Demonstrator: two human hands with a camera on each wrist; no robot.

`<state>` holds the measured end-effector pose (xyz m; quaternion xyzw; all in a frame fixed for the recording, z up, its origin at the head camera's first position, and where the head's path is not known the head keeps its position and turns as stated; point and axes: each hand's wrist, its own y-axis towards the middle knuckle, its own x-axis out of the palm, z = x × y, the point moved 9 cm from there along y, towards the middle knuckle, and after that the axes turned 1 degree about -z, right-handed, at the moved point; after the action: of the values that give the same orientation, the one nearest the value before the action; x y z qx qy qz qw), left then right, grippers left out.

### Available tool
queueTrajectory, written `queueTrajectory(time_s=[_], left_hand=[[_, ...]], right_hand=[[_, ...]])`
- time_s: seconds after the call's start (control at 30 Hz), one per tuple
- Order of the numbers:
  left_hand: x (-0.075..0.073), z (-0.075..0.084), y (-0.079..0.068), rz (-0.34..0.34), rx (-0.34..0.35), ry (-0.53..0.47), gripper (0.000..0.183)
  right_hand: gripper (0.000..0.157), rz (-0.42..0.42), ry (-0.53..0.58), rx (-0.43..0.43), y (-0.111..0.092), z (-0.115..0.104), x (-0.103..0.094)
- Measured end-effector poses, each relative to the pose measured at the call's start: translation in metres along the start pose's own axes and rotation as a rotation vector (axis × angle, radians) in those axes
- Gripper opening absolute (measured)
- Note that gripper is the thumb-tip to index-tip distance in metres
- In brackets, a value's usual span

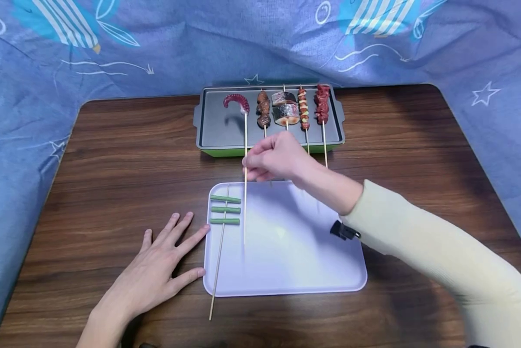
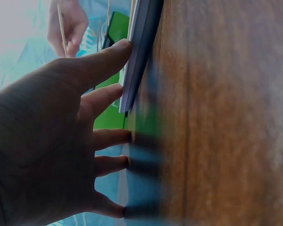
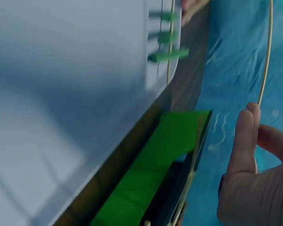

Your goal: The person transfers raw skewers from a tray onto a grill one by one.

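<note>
My right hand [image 1: 274, 157] pinches the stick of a purple octopus tentacle skewer [image 1: 236, 100]. The tentacle hangs above the left part of a grey grill plate [image 1: 212, 133], its shadow falling below it; the stick's lower end reaches over a white tray [image 1: 295, 266]. In the right wrist view, thumb and fingers [image 3: 245, 134] meet on the stick. My left hand [image 1: 156, 270] lies spread on the table, thumb and index finger touching the tray's left edge. On the tray's left side lies a green bean skewer [image 1: 224, 210], its stick overhanging the front edge.
On the green-bodied grill [image 1: 225, 152] lie a brown meat skewer [image 1: 263, 108], a fish skewer [image 1: 285, 112], a thin skewer of small red and pale pieces [image 1: 303, 107] and a red meat skewer [image 1: 322, 104]. Behind the wooden table [image 1: 125, 159] hangs a blue cloth [image 1: 243, 38].
</note>
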<state>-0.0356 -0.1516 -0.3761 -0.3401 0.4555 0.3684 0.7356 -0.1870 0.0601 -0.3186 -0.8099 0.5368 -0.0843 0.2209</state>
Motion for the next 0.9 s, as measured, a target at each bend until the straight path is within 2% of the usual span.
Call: queueTrajectory(time_s=[0.2, 0.33, 0.43, 0.7, 0.9], left_hand=[[0.001, -0.001, 0.0, -0.007, -0.008, 0.0, 0.075], [0.002, 0.0, 0.001, -0.004, -0.006, 0.002, 0.075], [0.002, 0.0, 0.001, -0.003, -0.004, 0.004, 0.075], [0.001, 0.0, -0.001, 0.003, -0.002, 0.007, 0.075], [0.002, 0.0, -0.001, 0.005, -0.002, -0.006, 0.075]], right_hand=[[0.016, 0.04, -0.015, 0.034, 0.031, -0.004, -0.012], [0.015, 0.056, -0.008, 0.086, 0.043, 0.001, -0.02], [0.015, 0.053, -0.014, 0.103, 0.046, 0.004, -0.022], [0.015, 0.069, -0.071, 0.084, 0.049, 0.0, -0.021], [0.013, 0.095, -0.144, 0.081, 0.052, -0.002, -0.021]])
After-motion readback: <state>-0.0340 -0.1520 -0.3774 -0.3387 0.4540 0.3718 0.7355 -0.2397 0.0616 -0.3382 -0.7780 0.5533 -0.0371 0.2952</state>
